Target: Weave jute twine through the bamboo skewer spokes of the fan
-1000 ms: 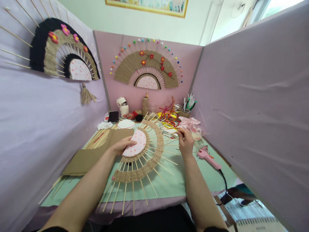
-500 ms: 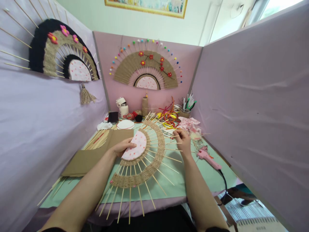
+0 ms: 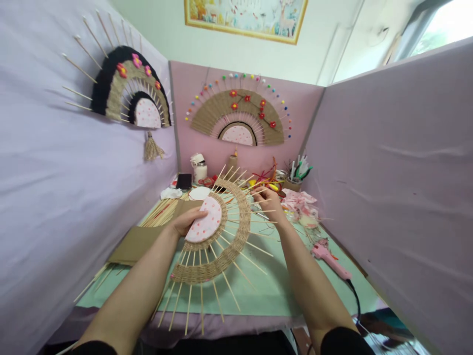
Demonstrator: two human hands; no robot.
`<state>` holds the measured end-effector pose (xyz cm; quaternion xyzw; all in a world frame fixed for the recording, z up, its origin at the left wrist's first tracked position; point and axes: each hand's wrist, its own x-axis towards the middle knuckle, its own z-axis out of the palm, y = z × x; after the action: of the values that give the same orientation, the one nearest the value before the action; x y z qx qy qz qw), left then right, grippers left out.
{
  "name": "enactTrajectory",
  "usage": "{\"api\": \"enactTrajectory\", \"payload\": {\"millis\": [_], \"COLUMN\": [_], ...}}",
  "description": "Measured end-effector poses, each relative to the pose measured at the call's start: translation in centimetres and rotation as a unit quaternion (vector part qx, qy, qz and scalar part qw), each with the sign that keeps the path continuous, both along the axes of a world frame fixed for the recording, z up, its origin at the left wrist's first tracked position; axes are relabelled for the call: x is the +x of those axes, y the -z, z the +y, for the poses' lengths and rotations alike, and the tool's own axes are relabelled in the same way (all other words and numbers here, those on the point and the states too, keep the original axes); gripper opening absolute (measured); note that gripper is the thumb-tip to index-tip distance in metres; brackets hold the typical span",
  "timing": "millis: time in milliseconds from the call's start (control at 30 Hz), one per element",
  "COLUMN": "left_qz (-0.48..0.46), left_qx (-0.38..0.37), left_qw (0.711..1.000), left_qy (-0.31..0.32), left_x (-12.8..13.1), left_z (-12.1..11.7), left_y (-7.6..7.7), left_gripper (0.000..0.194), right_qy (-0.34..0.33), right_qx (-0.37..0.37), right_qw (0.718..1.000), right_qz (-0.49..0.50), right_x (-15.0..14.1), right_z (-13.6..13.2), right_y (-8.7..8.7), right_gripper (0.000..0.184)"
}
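Observation:
My left hand (image 3: pixel 186 222) grips a half-round woven fan (image 3: pixel 242 212) by its flat side, thumb on the white centre with pink dots (image 3: pixel 207 219). Two bands of tan twine are woven through thin sticks that spread outward past the outer band. The fan is tilted above the table, its sticks pointing right and down. My right hand (image 3: pixel 269 203) is at the upper right sticks, just outside the outer band, its fingers pinched together. Whatever lies between those fingertips is too small to make out.
A pink glue gun (image 3: pixel 330 261) with a black cord lies at right, near crumpled pink cloth (image 3: pixel 299 201). Brown card (image 3: pixel 136 244) and thin sticks lie left. Twine cone (image 3: pixel 232 166), white bottle (image 3: pixel 200 170) and tool pot (image 3: pixel 294 183) stand behind. Finished fans (image 3: pixel 238 113) hang on the partitions.
My right hand has moved left, closer to the fan's upper right sticks. My left hand still holds the fan. The camera view has shifted, so the surroundings appear farther right.

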<state>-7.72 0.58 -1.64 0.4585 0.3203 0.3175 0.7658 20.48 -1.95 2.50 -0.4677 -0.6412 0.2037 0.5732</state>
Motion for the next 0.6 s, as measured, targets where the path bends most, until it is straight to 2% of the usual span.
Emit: {"api": "enactTrajectory", "payload": {"millis": [67,133,233,333,433,600], "left_qz": [-0.001,0.002,0.014,0.027,0.036,0.046], "left_qx": [-0.008,-0.01,-0.016,-0.021,-0.023,-0.029], "left_qw": [1.0,0.999,1.0,0.999,0.999,0.998], "left_qy": [-0.029,-0.033,-0.004,0.02,0.023,0.022], "left_x": [-0.3,-0.3,0.0,0.3,0.4,0.3], "left_z": [0.0,0.1,0.1,0.3,0.5,0.6], "left_y": [-0.1,-0.1,0.3,0.8,1.2,1.3], "left_gripper": [0.031,0.031,0.035,0.037,0.035,0.03], "right_qy": [0.014,0.045,0.107,0.132,0.154,0.173], "right_qx": [0.022,0.042,0.067,0.085,0.112,0.15], "right_qw": [1.0,0.998,0.992,0.988,0.981,0.972], "right_qz": [0.013,0.025,0.024,-0.006,-0.03,-0.049], "right_x": [-0.7,-1.1,-0.9,0.1,0.9,1.2], "right_z": [0.9,1.4,1.8,1.7,1.4,1.0], "right_y": [0.1,1.2,3.6,5.2,5.4,4.6], "right_gripper": [0.025,0.025,0.023,0.021,0.02,0.021]}}
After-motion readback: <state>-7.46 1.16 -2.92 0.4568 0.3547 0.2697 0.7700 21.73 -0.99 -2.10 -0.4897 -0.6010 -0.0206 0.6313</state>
